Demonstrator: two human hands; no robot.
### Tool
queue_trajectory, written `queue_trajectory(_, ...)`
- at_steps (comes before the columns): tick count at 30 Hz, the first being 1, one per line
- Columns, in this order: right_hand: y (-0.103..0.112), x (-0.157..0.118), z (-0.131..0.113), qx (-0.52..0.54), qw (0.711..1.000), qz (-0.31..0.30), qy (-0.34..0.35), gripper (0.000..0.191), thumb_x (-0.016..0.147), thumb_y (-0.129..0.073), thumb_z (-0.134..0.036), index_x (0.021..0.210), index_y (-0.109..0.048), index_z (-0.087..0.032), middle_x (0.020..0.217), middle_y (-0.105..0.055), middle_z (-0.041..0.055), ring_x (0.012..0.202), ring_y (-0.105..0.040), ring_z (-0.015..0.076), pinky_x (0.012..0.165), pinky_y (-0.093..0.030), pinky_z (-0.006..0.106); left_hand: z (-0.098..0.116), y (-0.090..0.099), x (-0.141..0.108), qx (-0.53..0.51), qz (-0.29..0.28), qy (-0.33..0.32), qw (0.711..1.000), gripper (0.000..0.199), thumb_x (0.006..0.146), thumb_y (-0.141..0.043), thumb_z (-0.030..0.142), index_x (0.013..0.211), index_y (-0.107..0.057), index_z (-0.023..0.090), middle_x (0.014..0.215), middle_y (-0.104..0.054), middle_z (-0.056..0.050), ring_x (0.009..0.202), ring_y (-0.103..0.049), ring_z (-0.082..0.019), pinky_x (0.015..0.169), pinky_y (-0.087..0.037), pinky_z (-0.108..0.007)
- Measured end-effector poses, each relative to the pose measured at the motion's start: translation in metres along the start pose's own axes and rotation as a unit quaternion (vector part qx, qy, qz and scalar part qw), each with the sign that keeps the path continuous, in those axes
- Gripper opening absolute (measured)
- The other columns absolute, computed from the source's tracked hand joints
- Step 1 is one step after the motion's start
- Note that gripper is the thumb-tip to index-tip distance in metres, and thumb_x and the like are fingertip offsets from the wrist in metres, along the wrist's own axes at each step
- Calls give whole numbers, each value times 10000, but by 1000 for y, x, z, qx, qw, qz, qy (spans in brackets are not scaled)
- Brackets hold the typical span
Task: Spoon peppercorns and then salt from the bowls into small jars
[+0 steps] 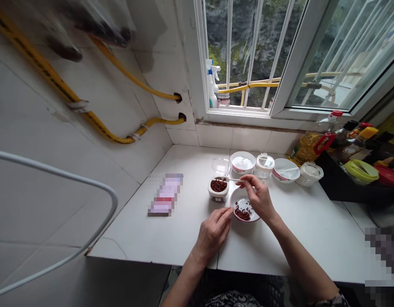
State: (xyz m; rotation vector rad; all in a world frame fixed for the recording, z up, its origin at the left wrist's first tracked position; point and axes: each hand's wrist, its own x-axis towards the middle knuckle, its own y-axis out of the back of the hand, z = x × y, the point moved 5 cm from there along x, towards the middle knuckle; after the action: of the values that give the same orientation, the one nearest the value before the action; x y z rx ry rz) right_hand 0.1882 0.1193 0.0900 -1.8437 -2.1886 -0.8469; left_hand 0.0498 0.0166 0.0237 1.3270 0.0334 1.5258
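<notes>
My right hand point(259, 197) pinches the handle of a small white spoon point(233, 180). The spoon's tip reaches over an open white jar point(218, 197) filled with dark reddish-brown grains, which look like Sichuan peppercorns. Just right of the jar is a white bowl point(238, 198) with a pinkish rim, and more of the same grains point(242, 213) lie at its near side. Fingers of my left hand point(216, 230) are held together at the bowl's left rim, gripping it. The jar's clear lid point(221, 166) stands raised behind it.
Behind are a bowl of white granules point(243, 163), a lidded jar point(264, 164), a bowl with a white spoon point(285, 171) and another jar point(309, 174). An oil bottle point(312, 138) and seasonings stand right. A blurred pinkish item point(166, 195) lies left.
</notes>
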Motion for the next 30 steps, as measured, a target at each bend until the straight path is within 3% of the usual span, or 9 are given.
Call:
queue_trajectory(3, -8, -3, -11, -123, 984, -15, 127, 171, 970, -452, -185, 981, -620, -215, 840, -762, 53, 774, -702, 201, 915, -470, 427, 0, 0, 0, 1, 0, -2, 1000, 415, 946, -461, 93, 1344, -523, 194, 1098, -682, -96, 979, -668, -182, 832, -581, -282)
queue_trajectory(6, -8, -6, -16, -164, 971, -15, 173, 216, 978, -418, -167, 984, -629, -217, 857, -764, 48, 740, -698, 190, 950, -448, 429, 0, 0, 0, 1, -3, -1, 1000, 427, 950, -448, 101, 1360, -513, 201, 1100, -682, -98, 982, -672, -183, 831, -582, -282)
queue_trajectory(8, -1, -5, -16, -154, 977, 2, 146, 212, 977, -429, -191, 990, -637, -227, 867, -770, 49, 769, -702, 200, 963, -445, 430, 0, 0, -1, 1, -4, 0, 1000, 434, 945, -447, 93, 1361, -512, 201, 1099, -682, -100, 981, -672, -185, 832, -582, -284)
queue_trajectory(12, 20, -5, -7, -91, 995, 35, 29, 179, 948, -485, -274, 979, -656, -231, 847, -767, 67, 853, -693, 236, 871, -498, 409, -1, 0, -1, 1, -1, 1, 1000, 435, 936, -457, 77, 1349, -520, 198, 1100, -684, -98, 974, -672, -186, 827, -586, -285)
queue_trajectory(15, 34, -8, 5, -62, 997, 24, -30, 171, 909, -500, -275, 912, -663, -224, 740, -738, 52, 789, -678, 231, 777, -517, 375, -1, 0, 0, 5, 1, -3, 1000, 440, 938, -459, 80, 1357, -514, 202, 1101, -685, -97, 977, -674, -185, 827, -588, -283)
queue_trajectory(17, 40, -10, 12, -99, 994, 6, -37, 161, 860, -505, -236, 823, -661, -230, 662, -708, 36, 771, -656, 233, 783, -502, 375, -1, 0, 0, 5, 4, -5, 1000, 438, 937, -466, 76, 1355, -514, 199, 1097, -686, -96, 976, -672, -184, 825, -587, -280)
queue_trajectory(23, 25, -16, 20, -194, 977, -89, -21, 177, 754, -503, -154, 658, -622, -243, 648, -690, 11, 718, -612, 211, 881, -442, 394, 1, 1, 1, 3, 6, -4, 1000, 429, 926, -475, 57, 1331, -528, 190, 1097, -684, -91, 977, -668, -185, 833, -583, -285)
queue_trajectory(27, 15, -17, 19, -146, 982, -110, -49, 186, 758, -479, -167, 650, -611, -241, 575, -672, -1, 723, -621, 209, 870, -446, 381, 1, 2, 2, 6, 6, -8, 1000, 414, 938, -479, 71, 1329, -527, 197, 1095, -690, -90, 975, -671, -184, 832, -585, -283)
queue_trajectory(30, 17, -18, 25, -57, 986, -103, -121, 163, 755, -479, -204, 657, -607, -228, 530, -657, -7, 596, -601, 179, 738, -483, 334, 1, 2, 2, 7, 6, -6, 1000, 438, 939, -467, 75, 1354, -516, 206, 1095, -691, -90, 978, -677, -180, 835, -587, -279)
